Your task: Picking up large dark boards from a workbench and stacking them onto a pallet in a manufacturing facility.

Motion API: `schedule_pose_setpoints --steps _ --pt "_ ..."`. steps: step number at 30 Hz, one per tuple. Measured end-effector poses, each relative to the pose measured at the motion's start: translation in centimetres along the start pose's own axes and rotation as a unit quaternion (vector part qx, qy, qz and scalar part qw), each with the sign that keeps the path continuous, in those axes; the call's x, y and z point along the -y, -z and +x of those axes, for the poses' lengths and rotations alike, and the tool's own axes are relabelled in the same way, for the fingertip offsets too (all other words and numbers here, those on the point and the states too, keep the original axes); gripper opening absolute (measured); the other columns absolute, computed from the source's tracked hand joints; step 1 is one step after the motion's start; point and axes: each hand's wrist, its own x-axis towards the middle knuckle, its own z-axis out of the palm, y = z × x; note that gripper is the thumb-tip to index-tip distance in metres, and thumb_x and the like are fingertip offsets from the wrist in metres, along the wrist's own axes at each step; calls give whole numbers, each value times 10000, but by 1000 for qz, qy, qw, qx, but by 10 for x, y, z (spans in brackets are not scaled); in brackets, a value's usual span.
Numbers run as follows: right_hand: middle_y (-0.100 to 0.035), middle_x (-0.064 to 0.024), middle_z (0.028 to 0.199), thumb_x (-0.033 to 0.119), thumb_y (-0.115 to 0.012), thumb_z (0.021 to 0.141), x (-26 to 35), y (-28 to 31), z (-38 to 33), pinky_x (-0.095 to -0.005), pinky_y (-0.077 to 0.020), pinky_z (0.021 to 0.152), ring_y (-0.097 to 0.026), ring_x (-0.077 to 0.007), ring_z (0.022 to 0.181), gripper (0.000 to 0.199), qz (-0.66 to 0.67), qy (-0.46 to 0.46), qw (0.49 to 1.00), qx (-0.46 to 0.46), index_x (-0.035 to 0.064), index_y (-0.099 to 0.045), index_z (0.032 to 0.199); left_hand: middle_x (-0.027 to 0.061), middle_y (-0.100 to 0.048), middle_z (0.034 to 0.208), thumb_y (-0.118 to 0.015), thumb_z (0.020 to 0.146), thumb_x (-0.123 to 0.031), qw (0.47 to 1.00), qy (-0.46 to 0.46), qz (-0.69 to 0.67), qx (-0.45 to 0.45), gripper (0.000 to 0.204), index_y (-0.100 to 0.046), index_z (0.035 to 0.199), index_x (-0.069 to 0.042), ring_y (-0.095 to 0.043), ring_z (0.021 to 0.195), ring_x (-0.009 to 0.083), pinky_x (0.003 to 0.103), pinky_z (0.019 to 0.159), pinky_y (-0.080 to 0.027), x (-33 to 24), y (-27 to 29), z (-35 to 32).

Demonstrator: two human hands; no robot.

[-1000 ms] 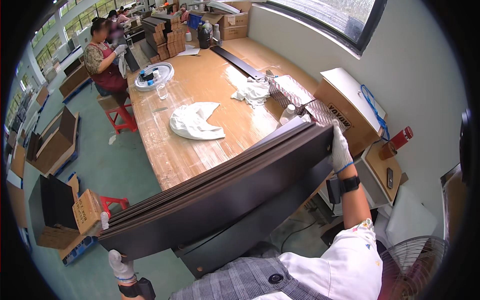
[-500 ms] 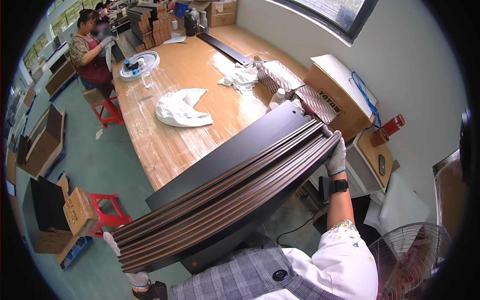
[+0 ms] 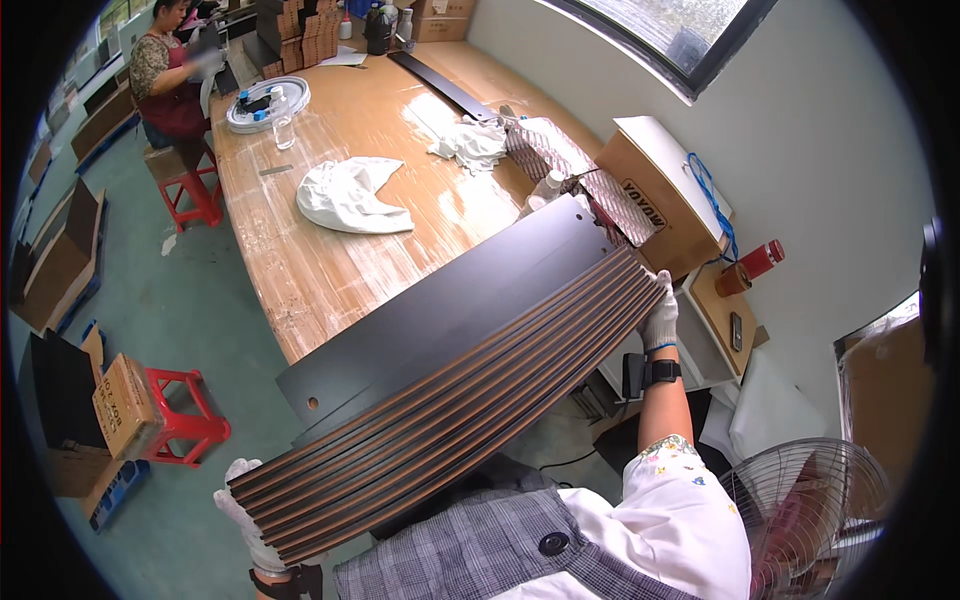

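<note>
My two gloved hands hold a stack of long black panels (image 3: 455, 405) with brown edges by its two ends. At the lower left end my left hand (image 3: 250, 515) wraps round the panel ends. My right hand (image 3: 659, 315) is closed on the upper right end, its fingers partly hidden behind the panels. The long edges face up, spread like a fan. Beyond the stack a flat black panel (image 3: 440, 295) with small holes near its ends lies across the table's near corner. Part of it is hidden under the stack.
A white cloth (image 3: 345, 195) and a crumpled rag (image 3: 470, 145) lie on the wooden table (image 3: 270, 235). Cardboard boxes (image 3: 655, 190) stand at right, a fan (image 3: 810, 510) at lower right. Red stools (image 3: 190, 415) stand left. A co-worker (image 3: 165, 75) is at the far left.
The panels in my hands have fanned out more evenly, and gaps between them have closed up. More of the flat panel beyond shows, including its left end hole. The view has shifted slightly.
</note>
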Motion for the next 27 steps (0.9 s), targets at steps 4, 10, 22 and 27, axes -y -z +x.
schedule_pose_setpoints --steps 4,10,22,27 --pt "-609 -129 1153 295 -352 1006 0 64 21 -334 -451 935 -582 -224 1053 454 -162 122 979 -32 -80 -506 1211 23 -537 1181 -363 948 -551 999 27 19 -17 545 -458 1264 -116 -500 1117 167 352 1009 -398 -4 -12 -1" --pt "-576 -177 1217 470 -430 949 17 -12 -7 -365 -374 1032 -529 -258 1145 629 -205 130 969 -40 -86 -496 1238 48 -495 1229 -376 943 -554 989 97 -106 21 590 -402 1323 -104 -465 1165 187 358 1062 -337 -7 -2 -8" --pt "-418 -134 1400 757 -223 850 29 -68 0 -337 -300 1069 -424 -224 1260 965 -170 -60 975 134 -33 -352 1389 106 -108 1546 -310 842 -723 987 -81 103 93 981 -20 1475 -32 -105 1424 231 379 1162 -59 -41 -51 -32" --pt "-345 -133 1451 691 -169 900 30 -65 -8 -362 -182 1119 -302 -236 1340 891 -142 -63 971 183 -23 -292 1419 80 -135 1542 -284 729 -858 993 -59 107 6 1124 -104 1477 -39 -144 1413 206 365 1151 -94 -37 -65 -30"
